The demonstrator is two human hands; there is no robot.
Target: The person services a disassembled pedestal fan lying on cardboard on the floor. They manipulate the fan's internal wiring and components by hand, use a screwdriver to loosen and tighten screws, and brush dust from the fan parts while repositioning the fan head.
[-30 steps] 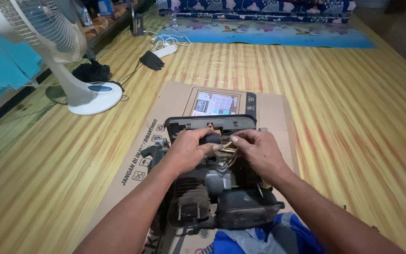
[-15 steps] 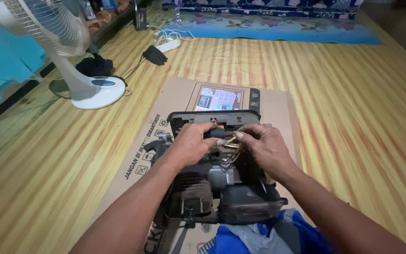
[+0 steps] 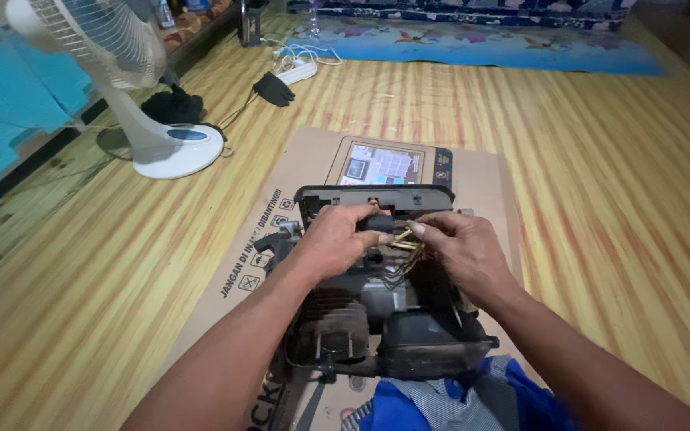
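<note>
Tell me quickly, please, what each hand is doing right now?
Left hand: closed around a small black part atop the opened black machine.
Right hand: fingers pinching thin brass-coloured wires.

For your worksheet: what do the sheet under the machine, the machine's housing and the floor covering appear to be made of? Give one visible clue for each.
Sheet: brown corrugated cardboard, matt, with printed handling symbols.
Machine housing: probably black moulded plastic, dull and dusty.
Floor covering: likely vinyl printed with yellowish wood-like stripes, slightly glossy; real planks cannot be ruled out.
</note>
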